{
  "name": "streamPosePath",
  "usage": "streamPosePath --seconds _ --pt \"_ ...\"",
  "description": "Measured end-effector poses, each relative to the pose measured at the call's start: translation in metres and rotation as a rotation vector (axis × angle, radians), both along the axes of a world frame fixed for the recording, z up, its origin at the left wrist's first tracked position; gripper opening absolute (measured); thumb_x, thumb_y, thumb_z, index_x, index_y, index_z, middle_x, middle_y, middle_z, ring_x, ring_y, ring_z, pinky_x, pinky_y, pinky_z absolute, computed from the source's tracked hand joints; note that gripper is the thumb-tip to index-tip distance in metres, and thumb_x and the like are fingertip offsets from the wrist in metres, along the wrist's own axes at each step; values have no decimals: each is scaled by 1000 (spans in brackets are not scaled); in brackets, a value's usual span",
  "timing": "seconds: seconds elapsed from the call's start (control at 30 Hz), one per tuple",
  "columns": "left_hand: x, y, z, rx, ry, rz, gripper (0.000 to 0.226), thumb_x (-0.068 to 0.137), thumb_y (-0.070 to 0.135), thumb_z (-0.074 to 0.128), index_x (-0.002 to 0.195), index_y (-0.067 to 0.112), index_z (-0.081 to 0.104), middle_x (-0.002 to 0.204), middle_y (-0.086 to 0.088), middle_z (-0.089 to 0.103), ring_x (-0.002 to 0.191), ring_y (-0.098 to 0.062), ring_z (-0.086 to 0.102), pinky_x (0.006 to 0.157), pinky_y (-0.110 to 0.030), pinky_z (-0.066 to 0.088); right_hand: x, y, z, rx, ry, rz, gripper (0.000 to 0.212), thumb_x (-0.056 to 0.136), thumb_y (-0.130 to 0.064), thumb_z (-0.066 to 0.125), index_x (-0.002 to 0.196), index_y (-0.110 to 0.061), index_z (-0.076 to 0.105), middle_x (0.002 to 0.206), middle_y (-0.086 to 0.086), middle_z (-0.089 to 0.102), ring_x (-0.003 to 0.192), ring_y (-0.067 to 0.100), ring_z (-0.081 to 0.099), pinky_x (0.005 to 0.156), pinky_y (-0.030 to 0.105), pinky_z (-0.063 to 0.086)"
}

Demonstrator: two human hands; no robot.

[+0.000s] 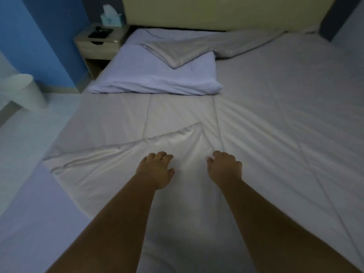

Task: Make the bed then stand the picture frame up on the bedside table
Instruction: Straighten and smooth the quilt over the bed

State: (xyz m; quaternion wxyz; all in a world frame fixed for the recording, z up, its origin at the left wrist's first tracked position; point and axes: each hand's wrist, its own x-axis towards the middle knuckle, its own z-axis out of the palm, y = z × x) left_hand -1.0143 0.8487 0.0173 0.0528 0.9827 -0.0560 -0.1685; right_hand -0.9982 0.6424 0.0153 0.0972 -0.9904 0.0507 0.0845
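Grey-white duvet (256, 125) covers most of the bed, long side running toward the headboard (216, 12), creases fanning out from the middle. Both hands are down on it near the front: left hand (156, 170) has fingers loosely curled and spread, pressing a puffy fold, not really pinching anything. Right hand (224, 167) is curled tighter with fingertips dug into the fabric where the creases bunch, but can't tell if it's actually got a pinch of cloth.

Pillow (157, 75) lies flat at the head end on the left, a duvet corner flopped over it. Bedside table (98, 43) sits just beside it with a dark flat thing (100, 33) lying on top, too blurry to say if that's the picture frame, plus a tissue box (110, 19) behind.
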Motion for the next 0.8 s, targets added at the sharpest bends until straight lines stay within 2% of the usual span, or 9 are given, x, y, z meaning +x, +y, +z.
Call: streamPosePath --seconds 0.17,0.3,0.4,0.47,0.53,0.6,0.8 --pt "68 30 -75 -6 -142 -56 58 95 44 31 149 33 13 160 -1 12 145 -30 14 118 -45 14 29 0 -72 17 -82 -86 43 94 -23 36 136 -25 34 139 8 40 118 34 43 94 46 38" --pt "100 48 -123 12 -247 -12 55 96 44 24 149 36 10 160 -2 14 145 -32 14 117 -49 11 25 -11 -122 26 -80 -74 47 96 -38 37 142 -36 29 133 11 41 114 35 41 93 47 41" --pt "105 55 -154 20 -314 -36 54 96 44 26 148 36 17 153 -6 30 137 -34 29 114 -50 17 17 -9 -150 -17 -202 -72 46 96 -38 37 142 -36 31 132 14 45 110 36 45 93 44 40" --pt "102 55 -163 8 -431 -73 52 95 41 34 146 34 28 138 -13 47 119 -37 45 104 -50 28 16 -10 -158 29 -264 -89 46 96 -36 39 141 -34 34 129 17 47 108 37 46 93 42 39" --pt "101 53 -163 10 -500 -95 50 94 38 39 144 33 34 123 -17 56 106 -40 52 92 -50 35 15 -11 -158 68 -277 -74 46 96 -35 40 142 -32 34 124 18 49 105 37 47 94 41 38" --pt "100 54 -155 58 -460 -105 49 95 40 37 143 34 33 119 -19 57 104 -41 53 89 -51 37 7 -10 -154 98 -262 -56 46 97 -34 40 142 -31 33 120 18 49 105 37 48 94 41 39" --pt "51 57 -133 147 -258 -151 48 97 44 21 144 37 25 127 -14 54 109 -37 54 92 -49 37 -64 5 -148 134 -259 -40 46 97 -34 38 143 -29 33 116 19 51 101 37 51 89 42 40"
